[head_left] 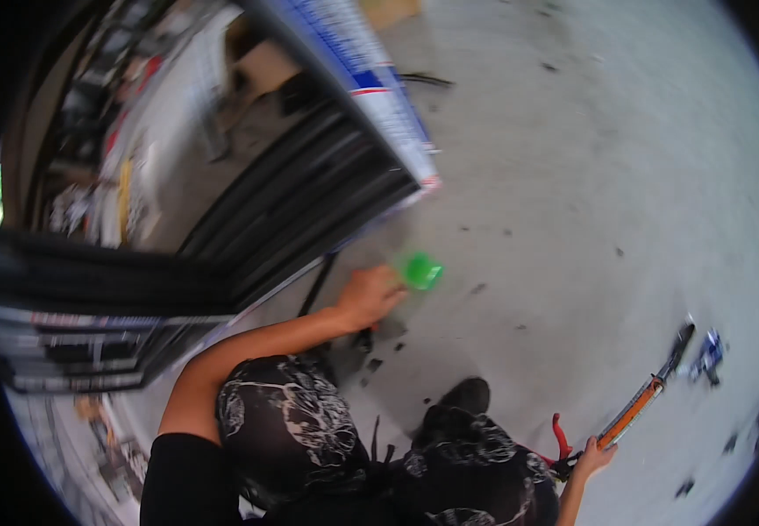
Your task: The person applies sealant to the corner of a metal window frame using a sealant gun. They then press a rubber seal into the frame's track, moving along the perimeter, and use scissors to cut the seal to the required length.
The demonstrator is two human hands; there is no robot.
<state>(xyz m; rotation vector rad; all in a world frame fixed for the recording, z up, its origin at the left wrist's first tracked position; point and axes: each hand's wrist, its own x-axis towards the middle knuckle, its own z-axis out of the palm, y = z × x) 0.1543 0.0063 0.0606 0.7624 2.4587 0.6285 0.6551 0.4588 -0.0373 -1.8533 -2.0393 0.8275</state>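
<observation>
My left hand reaches forward beside the corner of a dark frame, its fingers closed on a small bright green plastic piece. Motion blurs that piece, so I cannot make out its exact kind. Low at the right, my right hand is wrapped round the rear of a caulking gun with an orange barrel and a red handle. The gun slants up to the right, its dark tip pointing away from me. The dark frame has blue and white film along its outer edges.
My knees, in dark patterned cloth, are bent close to the frame. Dark scraps lie scattered over the grey concrete floor. A crumpled blue and silver wrapper lies near the gun's tip. Blurred clutter shows through the frame.
</observation>
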